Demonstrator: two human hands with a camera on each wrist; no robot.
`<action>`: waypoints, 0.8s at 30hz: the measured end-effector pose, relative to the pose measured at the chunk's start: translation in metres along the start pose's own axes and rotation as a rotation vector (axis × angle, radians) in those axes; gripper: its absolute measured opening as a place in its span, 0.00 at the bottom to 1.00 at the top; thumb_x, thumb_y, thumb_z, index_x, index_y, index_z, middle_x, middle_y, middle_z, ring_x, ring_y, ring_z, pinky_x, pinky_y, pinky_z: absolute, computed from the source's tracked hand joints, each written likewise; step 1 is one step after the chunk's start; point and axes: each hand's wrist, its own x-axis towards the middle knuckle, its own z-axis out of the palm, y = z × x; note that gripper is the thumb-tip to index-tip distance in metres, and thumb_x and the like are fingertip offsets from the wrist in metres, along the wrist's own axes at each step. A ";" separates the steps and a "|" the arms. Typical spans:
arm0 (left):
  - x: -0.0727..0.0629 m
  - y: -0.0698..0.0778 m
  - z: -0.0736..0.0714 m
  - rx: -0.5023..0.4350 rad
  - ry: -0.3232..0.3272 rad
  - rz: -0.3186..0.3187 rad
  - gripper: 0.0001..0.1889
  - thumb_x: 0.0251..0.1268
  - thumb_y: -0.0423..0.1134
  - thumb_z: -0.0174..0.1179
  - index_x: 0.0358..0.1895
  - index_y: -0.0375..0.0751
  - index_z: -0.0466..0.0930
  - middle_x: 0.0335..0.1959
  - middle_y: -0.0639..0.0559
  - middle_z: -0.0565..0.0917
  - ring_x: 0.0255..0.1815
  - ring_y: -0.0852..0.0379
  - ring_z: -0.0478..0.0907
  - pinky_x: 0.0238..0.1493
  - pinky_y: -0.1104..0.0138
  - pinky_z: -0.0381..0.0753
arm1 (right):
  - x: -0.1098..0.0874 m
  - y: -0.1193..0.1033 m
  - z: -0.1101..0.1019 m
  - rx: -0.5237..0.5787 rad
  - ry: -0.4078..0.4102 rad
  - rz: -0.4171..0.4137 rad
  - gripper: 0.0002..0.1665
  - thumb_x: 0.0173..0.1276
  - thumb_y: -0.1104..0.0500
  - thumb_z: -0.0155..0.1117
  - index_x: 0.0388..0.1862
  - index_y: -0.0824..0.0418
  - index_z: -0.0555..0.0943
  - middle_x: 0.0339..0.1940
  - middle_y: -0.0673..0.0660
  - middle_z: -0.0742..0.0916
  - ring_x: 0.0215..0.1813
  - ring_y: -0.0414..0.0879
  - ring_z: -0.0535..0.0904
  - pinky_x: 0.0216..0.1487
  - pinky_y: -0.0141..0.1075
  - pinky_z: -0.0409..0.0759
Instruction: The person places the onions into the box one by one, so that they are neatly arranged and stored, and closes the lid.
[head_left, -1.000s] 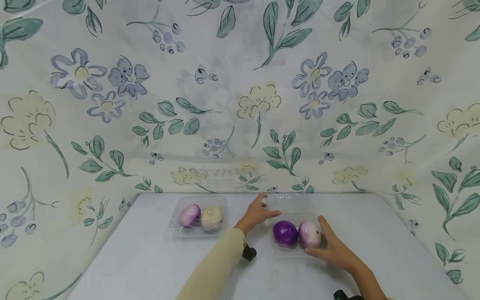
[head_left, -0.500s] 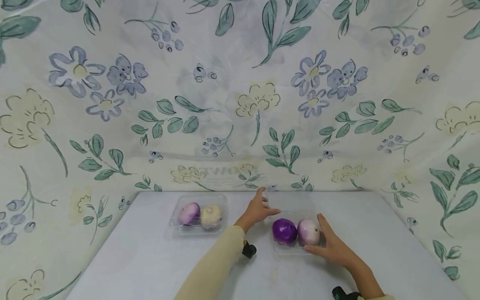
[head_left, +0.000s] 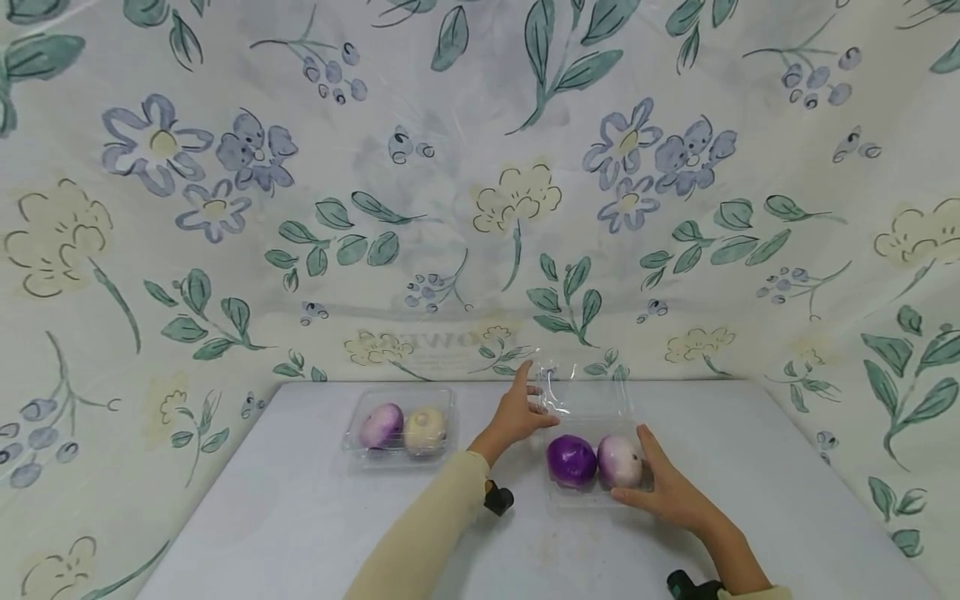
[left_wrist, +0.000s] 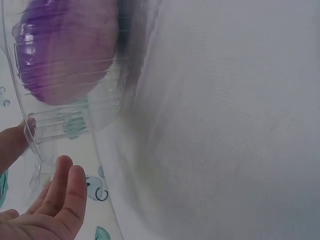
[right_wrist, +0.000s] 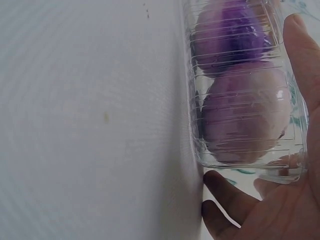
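Observation:
Toward the right of the table, a clear plastic clamshell box (head_left: pixel 581 500) holds a dark purple onion (head_left: pixel 572 461) and a paler purple-white onion (head_left: pixel 620 461). Its transparent lid (head_left: pixel 588 393) tilts up at the back. My left hand (head_left: pixel 516 414) is at the left edge of this lid, index finger extended upward and thumb near the hinge side. In the left wrist view, the fingers (left_wrist: pixel 71 197) look fairly straight below the box's end. My right hand (head_left: pixel 667 492) holds the box's right end, thumb at the front and index finger behind; ridged plastic shows in the right wrist view.
A second clear clamshell box (head_left: pixel 360 462), closed, stands at the left with a purple-white onion (head_left: pixel 382 426) and a yellowish-white onion (head_left: pixel 425 431) inside. The white table (head_left: pixel 300 533) ends at a floral cloth backdrop (head_left: pixel 420 183).
The lid of the right box has swung up from lying back to a steeper tilt. The left hand's fingertips have risen with it, while the right hand stays in place.

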 end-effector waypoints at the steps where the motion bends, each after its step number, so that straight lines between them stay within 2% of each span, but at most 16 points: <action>1: 0.001 0.001 -0.001 -0.006 0.002 0.010 0.58 0.52 0.31 0.74 0.80 0.45 0.40 0.64 0.32 0.74 0.45 0.47 0.84 0.44 0.59 0.85 | 0.002 -0.001 -0.001 -0.001 0.002 -0.004 0.70 0.62 0.43 0.71 0.79 0.70 0.32 0.80 0.72 0.38 0.80 0.70 0.34 0.76 0.64 0.39; 5: 0.004 0.004 -0.005 -0.024 0.023 0.047 0.54 0.54 0.31 0.73 0.79 0.43 0.43 0.64 0.32 0.74 0.48 0.46 0.84 0.44 0.58 0.85 | 0.007 -0.005 -0.004 0.018 0.010 -0.013 0.70 0.62 0.44 0.71 0.79 0.68 0.32 0.80 0.71 0.38 0.80 0.69 0.34 0.76 0.64 0.39; 12: -0.006 -0.006 0.005 -0.031 -0.009 0.057 0.49 0.60 0.36 0.70 0.78 0.40 0.46 0.64 0.32 0.74 0.53 0.42 0.83 0.45 0.57 0.86 | -0.005 0.003 -0.001 0.004 -0.005 -0.008 0.70 0.61 0.45 0.72 0.79 0.71 0.32 0.79 0.74 0.39 0.79 0.73 0.36 0.74 0.67 0.41; 18: -0.010 0.001 0.000 -0.037 0.027 0.081 0.44 0.64 0.39 0.67 0.77 0.40 0.49 0.62 0.33 0.76 0.54 0.40 0.82 0.49 0.52 0.84 | -0.001 0.003 0.001 -0.010 0.016 -0.029 0.69 0.62 0.42 0.71 0.80 0.69 0.34 0.80 0.72 0.40 0.80 0.71 0.38 0.75 0.65 0.42; 24: -0.014 0.008 -0.003 -0.011 -0.012 0.094 0.42 0.66 0.43 0.65 0.77 0.42 0.50 0.63 0.33 0.75 0.58 0.40 0.79 0.52 0.53 0.84 | 0.000 0.000 0.000 -0.023 0.019 -0.024 0.70 0.61 0.43 0.71 0.79 0.70 0.34 0.80 0.74 0.40 0.79 0.73 0.39 0.74 0.66 0.43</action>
